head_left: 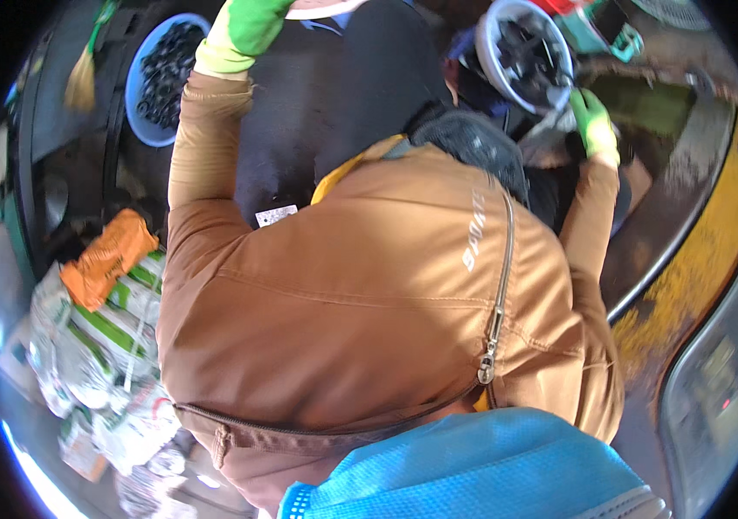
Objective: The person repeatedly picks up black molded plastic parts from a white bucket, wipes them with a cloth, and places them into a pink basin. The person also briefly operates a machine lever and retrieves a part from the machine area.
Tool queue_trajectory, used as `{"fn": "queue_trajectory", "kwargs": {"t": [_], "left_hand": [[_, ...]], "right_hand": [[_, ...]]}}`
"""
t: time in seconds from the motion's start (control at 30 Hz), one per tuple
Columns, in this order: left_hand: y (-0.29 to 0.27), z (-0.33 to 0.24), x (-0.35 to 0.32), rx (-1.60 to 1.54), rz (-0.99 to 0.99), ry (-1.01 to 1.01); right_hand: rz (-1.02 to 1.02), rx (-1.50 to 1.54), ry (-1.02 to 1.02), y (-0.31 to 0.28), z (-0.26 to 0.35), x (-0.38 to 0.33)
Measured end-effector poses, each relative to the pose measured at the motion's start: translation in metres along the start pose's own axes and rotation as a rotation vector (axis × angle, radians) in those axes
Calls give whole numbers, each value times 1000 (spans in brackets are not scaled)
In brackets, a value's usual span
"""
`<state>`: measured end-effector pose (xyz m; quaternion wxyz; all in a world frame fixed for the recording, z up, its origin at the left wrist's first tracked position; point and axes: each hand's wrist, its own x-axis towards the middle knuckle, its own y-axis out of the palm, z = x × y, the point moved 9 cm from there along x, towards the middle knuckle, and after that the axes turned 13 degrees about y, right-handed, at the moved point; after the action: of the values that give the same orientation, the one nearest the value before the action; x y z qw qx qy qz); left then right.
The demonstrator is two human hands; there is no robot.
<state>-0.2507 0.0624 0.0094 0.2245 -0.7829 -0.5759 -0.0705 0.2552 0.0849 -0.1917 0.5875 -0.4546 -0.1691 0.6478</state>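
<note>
A brown jacket (369,294) fills the middle of the view. The left hand (243,30), in a green glove, is raised at the top edge beside a blue basin (140,112) of dark rings. The right hand (595,125), gloved green too, touches the rim of a white bowl (494,73) holding dark parts. White-and-green sacks (109,346) lie lower left

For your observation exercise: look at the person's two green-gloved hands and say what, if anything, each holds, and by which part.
The right hand touches the rim of the round white tub of dark parts; a firm hold cannot be told. The left hand is cut off, contents unseen.
</note>
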Motion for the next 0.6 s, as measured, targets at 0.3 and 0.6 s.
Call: {"fn": "queue_trajectory", "kwargs": {"t": [0.3,0.6], "left_hand": [[257,-191,-9,-572,1196,859],[278,-180,10,-608,1343,503]], "right_hand": [[-65,19,113,0,-23,-12],[-12,90,160,-4,-27,-22]]}}
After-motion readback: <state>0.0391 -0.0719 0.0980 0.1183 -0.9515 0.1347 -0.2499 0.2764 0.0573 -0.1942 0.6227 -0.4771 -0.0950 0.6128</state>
